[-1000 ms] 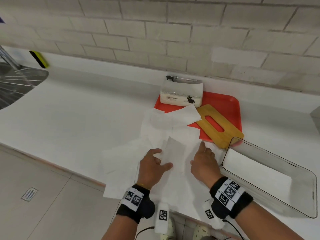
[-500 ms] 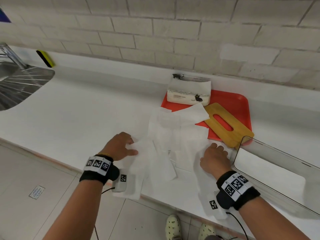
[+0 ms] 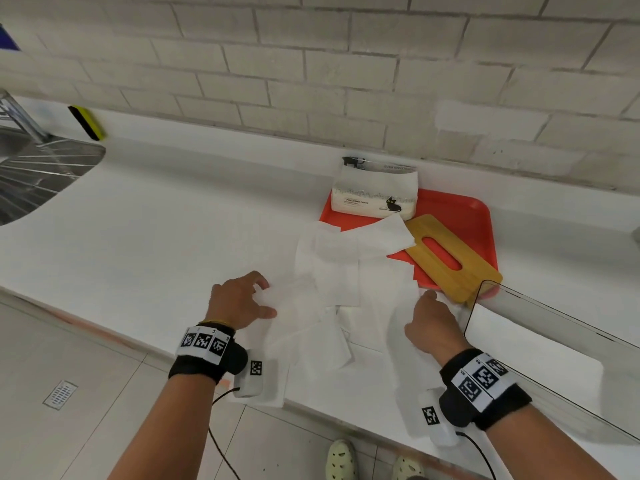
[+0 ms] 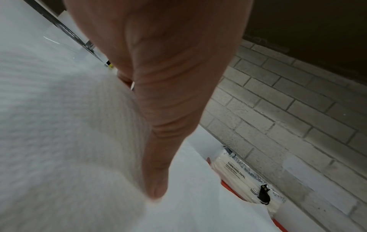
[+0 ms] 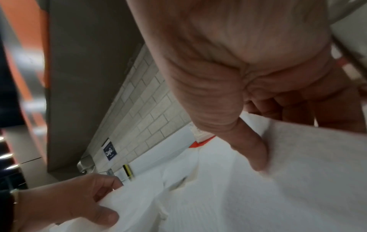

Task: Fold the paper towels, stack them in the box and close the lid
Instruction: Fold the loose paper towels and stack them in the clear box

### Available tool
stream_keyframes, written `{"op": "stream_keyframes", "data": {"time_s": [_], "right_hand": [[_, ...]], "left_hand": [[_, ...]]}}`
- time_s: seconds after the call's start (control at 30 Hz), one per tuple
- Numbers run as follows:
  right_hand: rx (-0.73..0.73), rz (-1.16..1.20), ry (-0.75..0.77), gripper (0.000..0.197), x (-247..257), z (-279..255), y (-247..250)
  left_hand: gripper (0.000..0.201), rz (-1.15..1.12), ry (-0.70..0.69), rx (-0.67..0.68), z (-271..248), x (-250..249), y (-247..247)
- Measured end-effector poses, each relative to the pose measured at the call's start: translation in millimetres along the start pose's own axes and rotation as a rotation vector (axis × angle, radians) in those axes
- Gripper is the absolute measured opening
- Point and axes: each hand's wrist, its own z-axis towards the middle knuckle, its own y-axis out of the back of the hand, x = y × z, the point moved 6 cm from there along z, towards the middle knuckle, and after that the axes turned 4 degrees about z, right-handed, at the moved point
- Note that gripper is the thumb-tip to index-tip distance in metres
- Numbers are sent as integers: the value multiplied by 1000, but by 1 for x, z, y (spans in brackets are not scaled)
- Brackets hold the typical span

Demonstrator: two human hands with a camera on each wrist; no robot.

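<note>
The fingers (image 3: 258, 284) of the left hand (image 3: 239, 301) are curled round the left edge of a paper towel (image 3: 294, 306), which is pinched against the thumb, while the right hand (image 3: 433, 323) is held with curled fingers on the right side of the loose paper towels (image 3: 346, 271) spread over the worktop (image 3: 156, 244), near the clear box (image 3: 554, 358). The sheets are judged very light, limp and easily torn or dragged, so opposite edges or corners are best taken gently.

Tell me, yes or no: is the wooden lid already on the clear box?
No, the wooden lid lies on the red tray, beside the clear box.
</note>
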Motion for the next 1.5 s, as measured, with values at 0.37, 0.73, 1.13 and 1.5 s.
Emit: {"op": "stream_keyframes", "data": {"time_s": [0.37, 0.73, 1.13, 1.5], "right_hand": [[-57, 160, 254, 69, 14, -56, 55], [-126, 445, 529, 54, 31, -69, 70], [240, 881, 514, 97, 46, -63, 30], [413, 878, 512, 35, 50, -78, 27]], "left_hand": [[46, -129, -61, -206, -19, 1, 3], [4, -433, -94, -111, -58, -23, 38], [29, -1570, -97, 150, -116, -107, 17], [34, -1498, 100, 149, -119, -135, -33]]}}
